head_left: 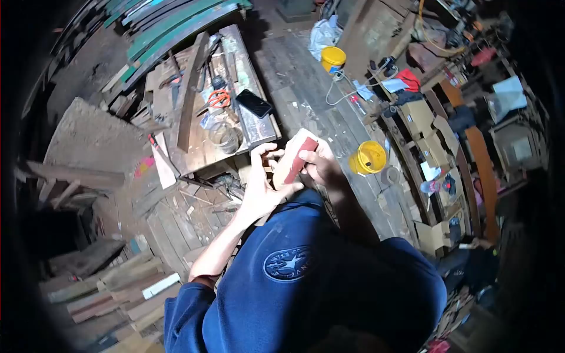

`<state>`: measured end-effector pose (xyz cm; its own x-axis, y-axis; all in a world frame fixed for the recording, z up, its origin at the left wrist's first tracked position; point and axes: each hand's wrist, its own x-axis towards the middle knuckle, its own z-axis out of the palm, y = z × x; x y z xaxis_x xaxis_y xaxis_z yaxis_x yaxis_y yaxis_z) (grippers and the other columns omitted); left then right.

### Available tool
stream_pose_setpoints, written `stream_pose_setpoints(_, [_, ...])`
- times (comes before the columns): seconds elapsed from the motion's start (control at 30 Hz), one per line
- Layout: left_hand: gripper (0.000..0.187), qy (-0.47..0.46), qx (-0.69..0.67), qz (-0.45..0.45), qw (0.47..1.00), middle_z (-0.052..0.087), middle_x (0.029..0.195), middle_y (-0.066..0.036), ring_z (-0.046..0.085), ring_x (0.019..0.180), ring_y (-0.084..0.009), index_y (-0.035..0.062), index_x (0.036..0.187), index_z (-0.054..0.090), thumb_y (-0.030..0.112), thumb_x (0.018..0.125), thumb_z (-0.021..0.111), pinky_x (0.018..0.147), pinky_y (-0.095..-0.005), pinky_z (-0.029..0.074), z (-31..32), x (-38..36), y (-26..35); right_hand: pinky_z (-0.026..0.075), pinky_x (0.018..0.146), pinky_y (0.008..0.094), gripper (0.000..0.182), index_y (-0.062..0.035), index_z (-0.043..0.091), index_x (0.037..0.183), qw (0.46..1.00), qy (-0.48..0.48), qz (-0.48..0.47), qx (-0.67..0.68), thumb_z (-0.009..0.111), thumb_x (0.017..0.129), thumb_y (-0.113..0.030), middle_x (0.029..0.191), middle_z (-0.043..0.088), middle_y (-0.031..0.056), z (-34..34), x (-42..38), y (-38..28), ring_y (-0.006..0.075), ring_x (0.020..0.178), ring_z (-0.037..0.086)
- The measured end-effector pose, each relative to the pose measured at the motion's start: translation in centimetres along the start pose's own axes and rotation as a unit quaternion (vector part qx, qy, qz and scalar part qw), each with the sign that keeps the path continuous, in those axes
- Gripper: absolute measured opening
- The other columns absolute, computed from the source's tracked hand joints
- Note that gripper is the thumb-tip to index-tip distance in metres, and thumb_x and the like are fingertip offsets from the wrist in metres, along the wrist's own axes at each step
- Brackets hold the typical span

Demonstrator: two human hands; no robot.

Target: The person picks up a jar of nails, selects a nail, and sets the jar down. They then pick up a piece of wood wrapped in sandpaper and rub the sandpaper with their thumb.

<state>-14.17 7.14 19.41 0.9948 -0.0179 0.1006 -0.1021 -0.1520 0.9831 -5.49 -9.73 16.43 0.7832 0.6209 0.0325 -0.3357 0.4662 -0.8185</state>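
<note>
A small block [298, 157], pale with a reddish-brown face, is held up in front of my chest between both hands. My left hand [262, 189] is closed around its lower left end, the thumb along the bottom and the index finger curled above. On the other side, my right hand [321, 166] grips it with the thumb pressed on the reddish face. Just beyond stands the workbench [254, 130], bearing a black phone [253, 103], an orange-handled tool [219, 99] and a clear jar [224, 139].
A long wooden board [192, 97] lies across the bench. Beside its near left corner is a saw [162, 160]. Yellow buckets [368, 157] stand on the plank floor to the right. Cardboard boxes [419, 117] line the right side; lumber [126, 282] is stacked at lower left.
</note>
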Motion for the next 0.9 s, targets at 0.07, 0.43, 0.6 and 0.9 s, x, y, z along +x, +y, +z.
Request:
stream_pose_setpoints(0.07, [0.106, -0.040, -0.006, 0.042, 0.998, 0.041, 0.129, -0.014, 0.054, 0.101, -0.0184, 0.0072, 0.137, 0.028, 0.027, 0.057, 0.095, 0.088, -0.0353, 0.047, 1.5, 1.1, -0.2, 0.049, 0.066, 0.0231, 0.026, 0.0000, 0.058, 0.111, 0.999, 0.037, -0.018, 0.023, 0.061, 0.087, -0.010, 0.096, 0.065, 0.0063, -1.6, -1.8, -0.7, 0.0112, 0.083, 0.063])
stream_pose_setpoints(0.43, [0.045, -0.368, -0.357, -0.381, 0.769, 0.069, 0.098, -0.016, 0.066, 0.058, -0.0206, 0.0038, 0.127, 0.053, 0.040, 0.100, 0.050, 0.049, -0.0289, 0.056, 13.4, 6.8, -2.8, 0.048, 0.059, 0.0262, 0.022, -0.0063, 0.059, 0.113, 0.969, 0.236, -0.044, 0.060, 0.062, 0.092, -0.010, 0.097, 0.067, 0.0040, -11.9, -12.9, -4.9, 0.0128, 0.080, 0.065])
stream_pose_setpoints(0.6, [0.037, -0.387, -0.359, -0.398, 0.751, 0.068, 0.087, -0.011, 0.062, 0.053, -0.0179, 0.0057, 0.120, 0.056, 0.036, 0.098, 0.056, 0.045, -0.0288, 0.053, 20.5, 7.0, -2.1, 0.052, 0.077, 0.0316, 0.031, -0.0011, 0.055, 0.123, 0.951, 0.292, -0.105, -0.002, 0.055, 0.093, -0.006, 0.110, 0.065, 0.0081, -15.6, -18.2, -6.4, 0.0181, 0.098, 0.064])
stream_pose_setpoints(0.9, [0.038, -0.459, -0.236, -0.319, 0.795, 0.064, 0.091, -0.008, 0.057, 0.050, -0.0126, 0.0036, 0.127, 0.050, 0.032, 0.101, 0.051, 0.045, -0.0252, 0.049, 27.9, 6.9, -1.4, 0.041, 0.056, 0.0240, 0.014, -0.0043, 0.053, 0.107, 0.886, 0.394, -0.233, -0.076, 0.054, 0.096, -0.012, 0.079, 0.056, 0.0028, -16.5, -27.7, -8.3, 0.0098, 0.063, 0.052])
